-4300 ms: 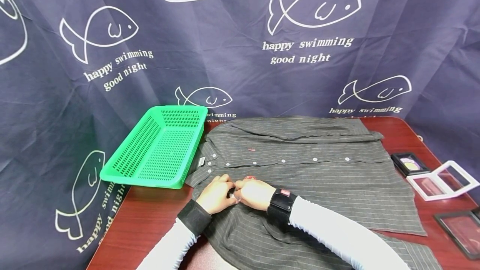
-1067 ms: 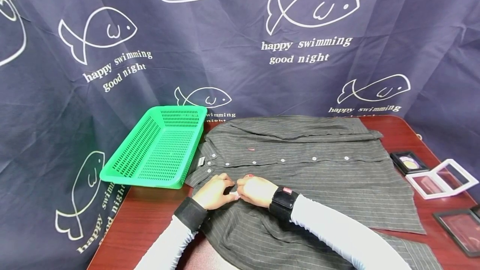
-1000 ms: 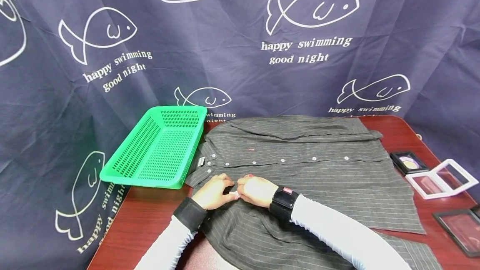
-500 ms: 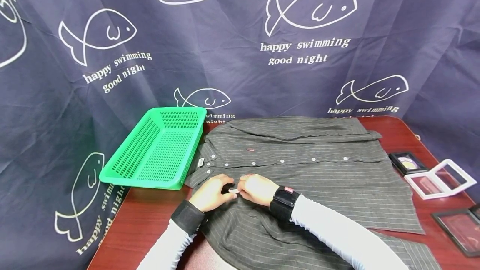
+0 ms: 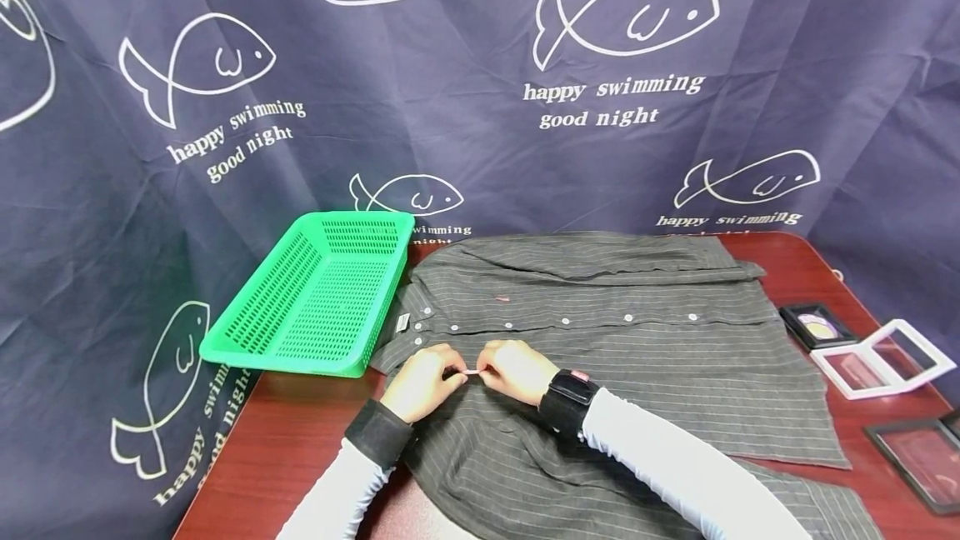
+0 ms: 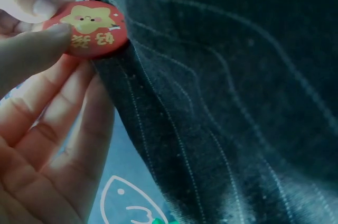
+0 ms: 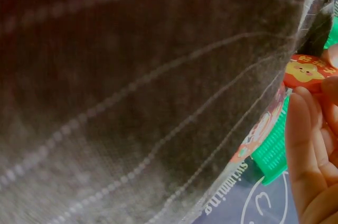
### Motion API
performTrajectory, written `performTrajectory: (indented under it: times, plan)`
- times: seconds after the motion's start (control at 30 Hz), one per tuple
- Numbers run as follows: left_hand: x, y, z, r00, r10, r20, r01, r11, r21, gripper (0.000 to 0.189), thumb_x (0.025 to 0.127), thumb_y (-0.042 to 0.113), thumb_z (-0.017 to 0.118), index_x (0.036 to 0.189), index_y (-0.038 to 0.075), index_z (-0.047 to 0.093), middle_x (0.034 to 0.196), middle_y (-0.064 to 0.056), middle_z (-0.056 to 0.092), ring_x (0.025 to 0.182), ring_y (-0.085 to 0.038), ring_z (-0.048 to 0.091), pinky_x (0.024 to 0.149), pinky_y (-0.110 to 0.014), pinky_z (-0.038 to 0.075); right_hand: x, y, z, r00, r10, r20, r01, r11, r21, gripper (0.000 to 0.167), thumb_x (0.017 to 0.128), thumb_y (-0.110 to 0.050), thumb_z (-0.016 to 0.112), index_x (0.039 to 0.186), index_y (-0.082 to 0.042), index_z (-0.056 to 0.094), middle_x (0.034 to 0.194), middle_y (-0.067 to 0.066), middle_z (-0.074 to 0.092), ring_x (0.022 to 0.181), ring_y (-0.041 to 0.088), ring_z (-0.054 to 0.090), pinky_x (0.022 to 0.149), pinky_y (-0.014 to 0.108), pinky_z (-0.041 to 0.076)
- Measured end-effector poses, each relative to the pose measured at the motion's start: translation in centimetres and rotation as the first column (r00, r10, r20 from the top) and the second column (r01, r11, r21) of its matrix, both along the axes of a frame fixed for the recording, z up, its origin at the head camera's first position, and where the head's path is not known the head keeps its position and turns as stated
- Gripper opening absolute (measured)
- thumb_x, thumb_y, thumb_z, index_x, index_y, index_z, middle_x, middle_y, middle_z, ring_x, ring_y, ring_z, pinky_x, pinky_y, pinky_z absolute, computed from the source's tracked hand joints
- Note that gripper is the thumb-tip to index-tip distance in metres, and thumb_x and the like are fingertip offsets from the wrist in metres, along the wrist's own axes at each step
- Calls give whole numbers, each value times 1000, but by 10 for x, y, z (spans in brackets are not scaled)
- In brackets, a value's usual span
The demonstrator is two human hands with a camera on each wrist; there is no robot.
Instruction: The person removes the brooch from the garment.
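Note:
A dark grey striped shirt [image 5: 600,373] lies spread across the table. Over its collar end, my left hand [image 5: 423,382] and right hand [image 5: 517,371] meet, each pinching at a thin pale edge [image 5: 471,372]. In the left wrist view this is a round red badge [image 6: 92,28] with a yellow star, a thumb [image 6: 39,47] pressed on its face and the shirt cloth [image 6: 227,86] right beside it. The right wrist view shows the badge [image 7: 306,73] between fingers at the right, with raised cloth filling most of the picture. Another red printed surface [image 7: 264,123] shows along the cloth's edge.
A green plastic basket [image 5: 386,315] stands left of the collar. On the right lie a black compact [image 5: 817,327], a white-framed open case [image 5: 847,394] and a dark case [image 5: 918,465]. A printed blue curtain [image 5: 480,132] hangs behind the table.
Both hands have shifted slightly up over the shirt, and the right has tilted back. The pale edge between them looks thinner. A red spot above the right hand is now hidden.

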State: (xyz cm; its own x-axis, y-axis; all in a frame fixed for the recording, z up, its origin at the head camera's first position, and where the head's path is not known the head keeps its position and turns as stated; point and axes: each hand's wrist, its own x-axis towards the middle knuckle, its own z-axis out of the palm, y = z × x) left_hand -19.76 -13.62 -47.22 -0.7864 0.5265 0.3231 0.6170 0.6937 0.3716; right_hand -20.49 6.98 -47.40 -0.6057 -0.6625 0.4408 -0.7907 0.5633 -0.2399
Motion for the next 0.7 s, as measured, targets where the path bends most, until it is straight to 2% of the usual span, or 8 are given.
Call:
performTrajectory:
  times: [0.33,0.47,0.7]
  plan:
    - [0,1,2,998,13,-55,-15,1000,-21,8,79,16,80,77,16,72,76,6,64,70,-8,61,64,-25,49,2,0,2,997,-41,57,43,999,-28,4,81,-7,71,81,-11,69,79,-2,65,70,10,60,64,23,49]
    - [-1,1,1,998,24,-56,-25,999,-21,7,79,16,79,77,16,72,76,6,64,69,-7,60,63,-24,49,3,-1,6,989,-72,127,78,996,-42,5,80,-7,71,83,-10,70,78,-1,66,70,10,61,64,23,49]
    - [-2,1,-1,999,36,-36,-37,999,-19,6,79,15,78,79,16,72,78,6,65,71,-7,60,64,-26,48,1,-2,6,962,-112,251,121,993,-19,5,79,-6,71,81,-10,69,77,-1,68,71,10,61,66,24,49]
